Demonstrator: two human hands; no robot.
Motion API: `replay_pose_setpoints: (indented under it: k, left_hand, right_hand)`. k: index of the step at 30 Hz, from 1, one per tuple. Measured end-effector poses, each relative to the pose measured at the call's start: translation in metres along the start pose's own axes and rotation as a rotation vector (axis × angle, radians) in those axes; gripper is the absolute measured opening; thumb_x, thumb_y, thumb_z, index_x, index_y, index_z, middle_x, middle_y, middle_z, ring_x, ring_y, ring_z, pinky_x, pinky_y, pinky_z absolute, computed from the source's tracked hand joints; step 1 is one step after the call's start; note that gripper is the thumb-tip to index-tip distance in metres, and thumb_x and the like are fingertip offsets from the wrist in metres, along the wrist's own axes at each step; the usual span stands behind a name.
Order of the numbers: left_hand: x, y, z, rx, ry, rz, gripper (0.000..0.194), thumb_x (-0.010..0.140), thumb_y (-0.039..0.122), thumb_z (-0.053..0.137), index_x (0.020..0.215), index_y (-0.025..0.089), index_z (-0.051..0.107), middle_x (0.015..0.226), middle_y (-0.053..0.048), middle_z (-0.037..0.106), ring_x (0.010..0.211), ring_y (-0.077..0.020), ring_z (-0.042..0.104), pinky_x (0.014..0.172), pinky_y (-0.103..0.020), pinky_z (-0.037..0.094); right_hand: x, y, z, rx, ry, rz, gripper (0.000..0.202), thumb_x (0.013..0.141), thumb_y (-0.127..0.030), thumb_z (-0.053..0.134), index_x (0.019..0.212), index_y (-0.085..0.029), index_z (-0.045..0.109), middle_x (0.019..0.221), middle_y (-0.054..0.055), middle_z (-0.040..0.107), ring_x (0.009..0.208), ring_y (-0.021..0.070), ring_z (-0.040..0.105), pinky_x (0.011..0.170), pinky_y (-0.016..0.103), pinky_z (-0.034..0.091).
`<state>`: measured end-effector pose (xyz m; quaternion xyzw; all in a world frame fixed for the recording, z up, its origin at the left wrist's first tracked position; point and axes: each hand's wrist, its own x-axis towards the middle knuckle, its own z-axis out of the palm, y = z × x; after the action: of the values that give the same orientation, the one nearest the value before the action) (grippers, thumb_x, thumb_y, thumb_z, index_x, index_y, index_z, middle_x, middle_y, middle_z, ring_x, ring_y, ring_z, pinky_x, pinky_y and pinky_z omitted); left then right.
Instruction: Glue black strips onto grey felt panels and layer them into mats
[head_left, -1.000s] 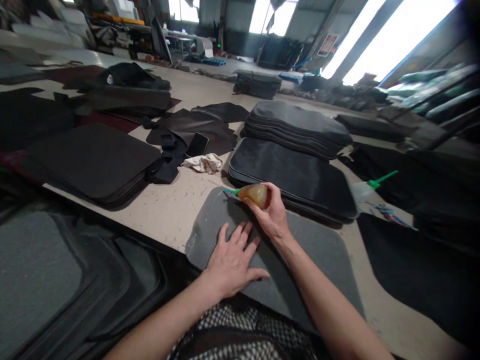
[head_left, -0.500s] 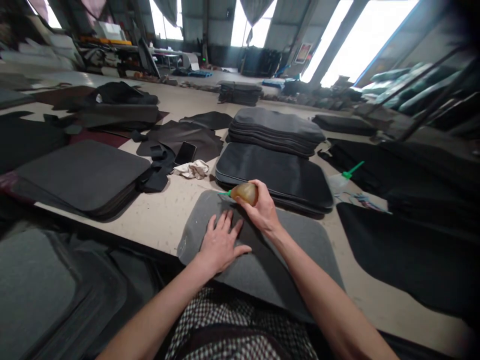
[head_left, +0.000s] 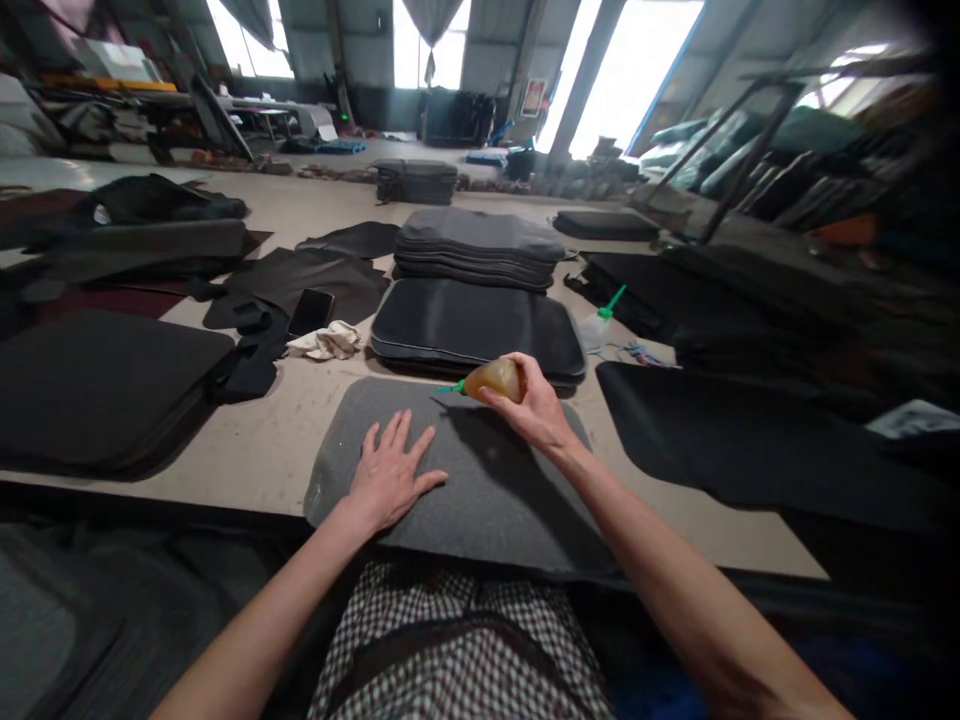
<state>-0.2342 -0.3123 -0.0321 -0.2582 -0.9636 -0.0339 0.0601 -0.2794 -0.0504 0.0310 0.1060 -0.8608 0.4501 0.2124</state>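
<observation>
Right hand (head_left: 531, 405) gripping bottle (head_left: 491, 381); left (head_left: 391, 474) on mat (head_left: 480, 490)

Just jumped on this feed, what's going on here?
One person is working with both hands. The right hand holds an amber bottle, its green nozzle over the far part of a gray panel; whether the tip touches is unclear. The left hand is spread on the panel. A black stack lies just beyond.

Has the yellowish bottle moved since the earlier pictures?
Yes, the yellowish bottle has moved to the right, judged against the stack of black pads beyond it.
</observation>
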Motion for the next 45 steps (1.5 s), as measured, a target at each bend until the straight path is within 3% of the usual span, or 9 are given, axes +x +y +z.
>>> replay_pose_setpoints:
  k: [5, 10, 14, 17, 23, 29, 34, 40, 45]
  left_hand:
    - [0.004, 0.001, -0.008, 0.037, -0.029, 0.006, 0.072, 0.098, 0.071, 0.03, 0.155, 0.03, 0.043, 0.165, -0.017, 0.034, 0.152, -0.0352, 0.031, 0.117, -0.058, 0.03]
    - [0.018, 0.001, -0.018, 0.084, 0.019, -0.03, 0.071, 0.099, 0.068, 0.032, 0.157, 0.027, 0.039, 0.165, -0.015, 0.035, 0.147, -0.0345, 0.038, 0.112, -0.053, 0.036]
    - [0.026, 0.0, -0.012, 0.098, -0.006, 0.015, 0.071, 0.099, 0.069, 0.029, 0.155, 0.027, 0.042, 0.165, -0.013, 0.035, 0.153, -0.0317, 0.03, 0.118, -0.054, 0.028]
    - [0.027, -0.001, -0.006, 0.086, -0.036, 0.01, 0.073, 0.099, 0.07, 0.027, 0.157, 0.027, 0.04, 0.165, -0.013, 0.036, 0.152, -0.0311, 0.032, 0.117, -0.053, 0.031]
    - [0.026, -0.001, -0.007, 0.076, -0.049, 0.012, 0.07, 0.099, 0.069, 0.027, 0.156, 0.031, 0.041, 0.166, -0.013, 0.034, 0.152, -0.0317, 0.031, 0.117, -0.054, 0.03]
    - [0.027, -0.001, -0.006, 0.087, -0.054, 0.018, 0.07, 0.099, 0.07, 0.027, 0.156, 0.031, 0.041, 0.166, -0.013, 0.034, 0.153, -0.0315, 0.03, 0.117, -0.054, 0.03]
    - [0.028, -0.001, -0.006, 0.092, -0.066, 0.018, 0.069, 0.1, 0.068, 0.029, 0.157, 0.03, 0.04, 0.166, -0.014, 0.034, 0.153, -0.0324, 0.03, 0.117, -0.054, 0.029]
    - [0.027, 0.001, -0.011, 0.093, -0.058, 0.023, 0.069, 0.1, 0.068, 0.03, 0.156, 0.029, 0.041, 0.165, -0.014, 0.036, 0.152, -0.0327, 0.032, 0.117, -0.053, 0.03]
    - [0.026, 0.0, -0.008, 0.103, -0.052, 0.031, 0.069, 0.1, 0.068, 0.03, 0.156, 0.03, 0.04, 0.165, -0.014, 0.036, 0.152, -0.0322, 0.032, 0.116, -0.052, 0.03]
  right_hand:
    - [-0.005, 0.013, -0.011, 0.071, 0.08, 0.088, 0.056, 0.082, -0.055, 0.073, 0.121, -0.022, 0.051, 0.113, 0.007, 0.062, 0.098, 0.0294, 0.062, 0.091, 0.046, 0.053]
    - [0.0, 0.008, 0.01, 0.033, 0.076, -0.03, 0.053, 0.083, -0.054, 0.072, 0.12, -0.022, 0.051, 0.116, 0.009, 0.061, 0.103, 0.0295, 0.06, 0.096, 0.045, 0.05]
    - [0.005, 0.002, 0.029, 0.012, 0.022, -0.134, 0.048, 0.086, -0.05, 0.067, 0.121, -0.022, 0.049, 0.119, 0.011, 0.058, 0.107, 0.0301, 0.059, 0.096, 0.044, 0.049]
    - [0.01, 0.001, 0.029, -0.031, -0.02, -0.175, 0.046, 0.087, -0.048, 0.064, 0.122, -0.022, 0.048, 0.119, 0.012, 0.058, 0.107, 0.0303, 0.059, 0.094, 0.044, 0.05]
    - [0.011, 0.006, -0.008, -0.114, -0.055, -0.176, 0.044, 0.086, -0.045, 0.066, 0.12, -0.022, 0.05, 0.117, 0.011, 0.059, 0.105, 0.0306, 0.06, 0.093, 0.045, 0.049]
    - [-0.004, 0.013, -0.052, -0.074, -0.019, -0.012, 0.049, 0.082, -0.05, 0.072, 0.119, -0.022, 0.053, 0.112, 0.008, 0.062, 0.101, 0.0307, 0.062, 0.093, 0.047, 0.05]
    - [-0.013, 0.025, -0.061, 0.007, 0.07, 0.125, 0.053, 0.083, -0.057, 0.071, 0.119, -0.023, 0.052, 0.104, 0.005, 0.065, 0.095, 0.0304, 0.064, 0.087, 0.046, 0.054]
    - [-0.015, 0.027, -0.066, -0.144, 0.047, 0.029, 0.048, 0.08, -0.051, 0.07, 0.115, -0.022, 0.053, 0.111, 0.008, 0.064, 0.1, 0.0315, 0.062, 0.093, 0.047, 0.049]
    - [-0.014, 0.03, -0.092, -0.251, 0.04, -0.032, 0.044, 0.08, -0.05, 0.068, 0.113, -0.022, 0.055, 0.11, 0.009, 0.063, 0.098, 0.0318, 0.061, 0.089, 0.045, 0.049]
